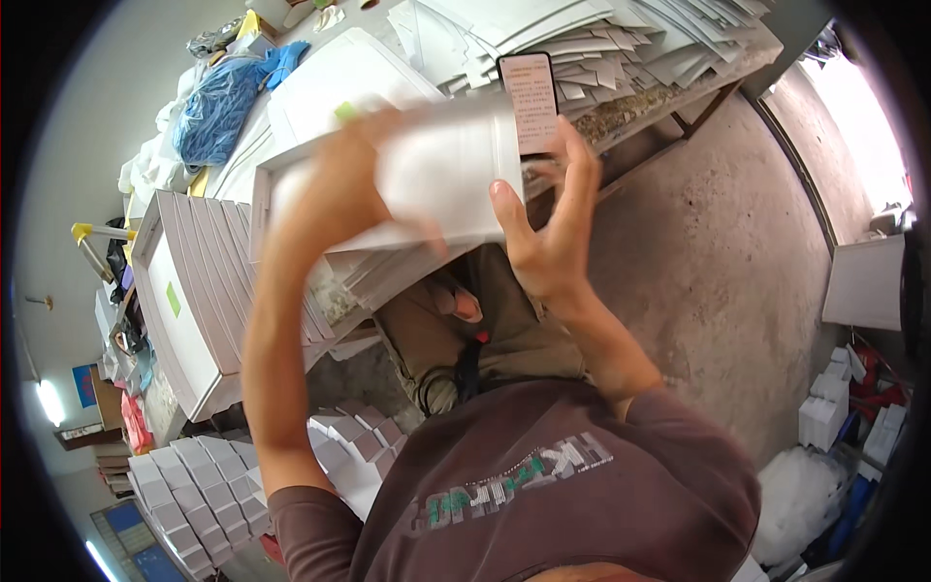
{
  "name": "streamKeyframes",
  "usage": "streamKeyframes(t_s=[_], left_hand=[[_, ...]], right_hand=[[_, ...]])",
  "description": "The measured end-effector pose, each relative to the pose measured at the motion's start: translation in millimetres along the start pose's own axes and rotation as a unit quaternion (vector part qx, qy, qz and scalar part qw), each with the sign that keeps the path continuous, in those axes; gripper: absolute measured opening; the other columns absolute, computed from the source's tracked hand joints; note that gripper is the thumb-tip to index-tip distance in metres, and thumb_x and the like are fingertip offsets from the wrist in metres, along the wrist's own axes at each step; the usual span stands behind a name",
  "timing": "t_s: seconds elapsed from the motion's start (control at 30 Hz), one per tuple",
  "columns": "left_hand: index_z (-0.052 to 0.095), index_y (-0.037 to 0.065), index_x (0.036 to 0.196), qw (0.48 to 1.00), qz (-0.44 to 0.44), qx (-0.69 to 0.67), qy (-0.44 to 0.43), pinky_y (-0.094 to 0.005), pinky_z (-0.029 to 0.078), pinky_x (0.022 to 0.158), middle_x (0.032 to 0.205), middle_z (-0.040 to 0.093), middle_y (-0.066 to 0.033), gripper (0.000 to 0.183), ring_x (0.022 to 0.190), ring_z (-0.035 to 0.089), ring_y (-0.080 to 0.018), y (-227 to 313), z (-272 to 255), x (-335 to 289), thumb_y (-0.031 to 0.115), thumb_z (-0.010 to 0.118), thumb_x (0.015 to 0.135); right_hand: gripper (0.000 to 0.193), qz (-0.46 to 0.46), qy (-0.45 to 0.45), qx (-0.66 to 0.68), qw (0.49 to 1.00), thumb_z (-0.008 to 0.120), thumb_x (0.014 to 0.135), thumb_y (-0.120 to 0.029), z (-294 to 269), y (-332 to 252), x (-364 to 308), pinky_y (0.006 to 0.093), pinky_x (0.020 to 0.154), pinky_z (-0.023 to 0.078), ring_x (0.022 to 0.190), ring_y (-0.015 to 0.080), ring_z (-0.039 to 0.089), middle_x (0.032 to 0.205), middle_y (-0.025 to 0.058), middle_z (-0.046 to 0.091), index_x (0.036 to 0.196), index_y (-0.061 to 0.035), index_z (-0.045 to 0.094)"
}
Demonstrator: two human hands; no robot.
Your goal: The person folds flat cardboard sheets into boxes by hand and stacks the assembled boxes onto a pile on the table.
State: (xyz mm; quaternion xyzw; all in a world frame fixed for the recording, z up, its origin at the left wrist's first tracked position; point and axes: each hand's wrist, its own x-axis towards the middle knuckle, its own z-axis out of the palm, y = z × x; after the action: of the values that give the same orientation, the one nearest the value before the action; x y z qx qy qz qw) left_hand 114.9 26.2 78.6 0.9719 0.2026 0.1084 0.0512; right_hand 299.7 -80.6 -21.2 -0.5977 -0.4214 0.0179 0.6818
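A shallow white cardboard box (446, 170) with raised sides lies before me at the table's front edge, blurred by motion. My left hand (339, 189) reaches across its left part; its fingers are smeared, so their grip is unclear. At the right end, my right hand (553, 247) has its thumb against the box's edge. The fingers of that hand stretch upward, apart from the thumb, beside a phone (535, 92) showing lines of text. Under the box, a stack of flat white card pieces (388, 276) sticks out toward my lap.
Nested white boxes (218, 247) form a row at left. Behind are loose white card sheets (524, 29) and a blue string bundle (218, 112). Small white boxes (199, 495) are piled at lower left. The table edge (669, 112) runs along the right, above a concrete floor (698, 262).
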Motion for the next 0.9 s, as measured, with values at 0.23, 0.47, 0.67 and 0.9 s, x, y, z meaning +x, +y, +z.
streamKeyframes(t_s=[0.23, 0.47, 0.67, 0.9], left_hand=[[0.073, 0.005, 0.105, 0.971, -0.042, 0.01, 0.237, -0.0468, 0.047, 0.106, 0.095, 0.073, -0.0036, 0.027, 0.077, 0.061, -0.0177, 68, 54, -84, -0.001, 0.075, 0.079], [0.065, 0.003, 0.132, 0.974, -0.078, 0.092, 0.19, -0.0369, 0.052, 0.092, 0.092, 0.071, -0.0076, 0.045, 0.078, 0.062, -0.022, 3, 58, -119, 0.001, 0.075, 0.088], [0.06, 0.002, 0.13, 0.981, -0.129, 0.036, 0.137, -0.0324, 0.049, 0.072, 0.098, 0.068, -0.0107, 0.042, 0.085, 0.059, -0.0235, 8, 38, -92, 0.01, 0.073, 0.092], [0.056, 0.003, 0.1, 0.974, -0.168, -0.004, 0.151, -0.0355, 0.044, 0.066, 0.083, 0.056, -0.0078, 0.029, 0.078, 0.05, -0.0253, -10, 55, -92, 0.022, 0.077, 0.091]], right_hand=[[0.02, -0.092, -0.249, -0.298, 0.917, 0.076, 0.084, -0.016, 9, -1, -17, 0.0358, 0.087, 0.05, 0.104, 0.0277, 0.061, 0.124, 0.014, 0.066, 0.102, -0.0064, 0.074], [0.015, -0.435, -0.356, -0.225, 0.796, 0.073, 0.087, -0.022, 0, -28, 23, 0.0356, 0.077, 0.049, 0.081, 0.0243, 0.06, 0.091, 0.0106, 0.069, 0.084, -0.0074, 0.073], [0.015, -0.314, -0.358, -0.135, 0.869, 0.072, 0.09, -0.02, 50, -2, 12, 0.0335, 0.074, 0.05, 0.085, 0.0249, 0.058, 0.11, 0.0164, 0.068, 0.089, -0.0055, 0.069], [0.028, -0.314, -0.298, -0.185, 0.882, 0.074, 0.09, -0.024, 54, -2, -11, 0.0385, 0.08, 0.054, 0.093, 0.0312, 0.064, 0.127, 0.0265, 0.065, 0.085, -0.0015, 0.059]])
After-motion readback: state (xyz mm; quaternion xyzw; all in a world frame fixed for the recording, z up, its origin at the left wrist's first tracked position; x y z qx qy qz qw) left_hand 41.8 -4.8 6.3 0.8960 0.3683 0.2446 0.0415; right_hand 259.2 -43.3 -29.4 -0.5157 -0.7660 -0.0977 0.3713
